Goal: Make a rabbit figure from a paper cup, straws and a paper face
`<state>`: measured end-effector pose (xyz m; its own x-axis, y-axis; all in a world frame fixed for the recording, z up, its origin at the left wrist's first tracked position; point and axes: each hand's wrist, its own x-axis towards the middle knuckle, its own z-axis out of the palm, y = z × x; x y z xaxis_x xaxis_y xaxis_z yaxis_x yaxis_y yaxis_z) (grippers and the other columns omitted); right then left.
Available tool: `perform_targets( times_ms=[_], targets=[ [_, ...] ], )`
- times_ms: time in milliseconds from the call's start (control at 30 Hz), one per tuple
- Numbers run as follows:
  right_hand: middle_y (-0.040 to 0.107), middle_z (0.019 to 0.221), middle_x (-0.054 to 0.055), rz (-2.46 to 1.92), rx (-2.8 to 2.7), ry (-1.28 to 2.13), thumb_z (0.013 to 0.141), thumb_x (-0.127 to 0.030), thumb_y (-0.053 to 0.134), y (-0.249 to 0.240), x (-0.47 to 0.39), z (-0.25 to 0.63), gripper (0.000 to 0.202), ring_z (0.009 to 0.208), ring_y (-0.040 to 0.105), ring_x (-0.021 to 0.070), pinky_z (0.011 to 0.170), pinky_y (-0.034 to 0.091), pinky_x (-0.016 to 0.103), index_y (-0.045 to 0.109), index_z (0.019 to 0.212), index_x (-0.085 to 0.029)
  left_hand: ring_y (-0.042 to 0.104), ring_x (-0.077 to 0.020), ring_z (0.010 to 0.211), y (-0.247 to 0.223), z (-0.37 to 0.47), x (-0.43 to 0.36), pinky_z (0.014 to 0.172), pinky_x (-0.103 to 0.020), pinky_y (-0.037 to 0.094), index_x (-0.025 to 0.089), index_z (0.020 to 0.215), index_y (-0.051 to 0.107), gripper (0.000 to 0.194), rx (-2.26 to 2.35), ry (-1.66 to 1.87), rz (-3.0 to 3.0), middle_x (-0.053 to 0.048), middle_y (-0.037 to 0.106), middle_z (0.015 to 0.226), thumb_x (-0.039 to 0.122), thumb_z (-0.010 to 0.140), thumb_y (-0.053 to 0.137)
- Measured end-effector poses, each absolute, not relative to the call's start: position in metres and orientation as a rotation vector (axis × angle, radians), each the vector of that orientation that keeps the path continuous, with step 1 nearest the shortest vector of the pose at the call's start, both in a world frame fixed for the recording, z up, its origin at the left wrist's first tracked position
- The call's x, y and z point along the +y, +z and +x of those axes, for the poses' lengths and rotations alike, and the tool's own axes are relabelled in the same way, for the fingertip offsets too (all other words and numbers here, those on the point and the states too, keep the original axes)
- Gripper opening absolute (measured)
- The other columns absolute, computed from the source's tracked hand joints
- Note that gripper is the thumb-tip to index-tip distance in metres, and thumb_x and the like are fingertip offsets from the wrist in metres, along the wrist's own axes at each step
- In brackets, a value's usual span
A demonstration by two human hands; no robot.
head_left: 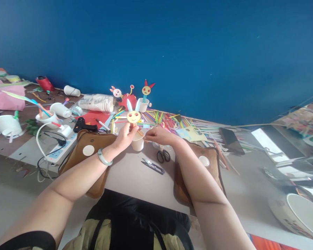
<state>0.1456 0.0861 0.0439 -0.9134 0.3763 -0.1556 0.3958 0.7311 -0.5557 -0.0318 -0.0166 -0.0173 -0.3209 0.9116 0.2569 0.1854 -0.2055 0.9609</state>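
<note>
A paper rabbit figure [133,117] with a round yellow face and pale blue ears stands upright above a white paper cup [138,144]. My left hand [126,137], with a jade bangle on its wrist, is closed on the figure's stem just over the cup's rim. Pinched together at the right side of that rim are the fingers of my right hand [160,135]; a small orange bit shows by the fingertips, but what they grip is unclear. In front of the cup lie thread snips [153,166] and black-handled scissors [163,156].
Brown cushions [202,173] lie under both forearms. Colored strips [169,121] are spread behind the hands, near a finished red-eared figure [146,90] in a cup. To the left are a glue gun [85,125], a power strip [62,147] and stacked cups [97,103]; a phone [231,140] lies right.
</note>
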Motion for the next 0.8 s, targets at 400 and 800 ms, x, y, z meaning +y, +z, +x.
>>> perform_targets(
  times_ms=[400, 800],
  targets=[
    [0.056, 0.063, -0.002, 0.658, 2.885, -1.062, 0.090, -0.048, 0.054, 0.041, 0.090, 0.151, 0.038, 0.057, 0.045, 0.0108, 0.057, 0.031, 0.026, 0.070, 0.072, -0.018, 0.071, -0.0265, 0.099, -0.010, -0.043, -0.013, 0.089, -0.040, 0.055, 0.018, 0.094, 0.062, 0.040, 1.340, 1.497, 1.308, -0.010, 0.075, 0.099, 0.044, 0.072, 0.083],
    [0.065, 0.065, 0.001, 0.859, 2.958, -1.141, 0.090, -0.044, 0.054, 0.035, 0.094, 0.150, 0.037, 0.060, 0.054, 0.0129, 0.060, 0.035, 0.026, 0.072, 0.075, -0.016, 0.068, -0.0285, 0.108, -0.015, -0.057, -0.008, 0.094, -0.044, 0.054, 0.016, 0.118, 0.057, 0.074, 1.363, 1.353, 1.317, -0.013, 0.069, 0.121, 0.037, 0.056, 0.093]
  ],
)
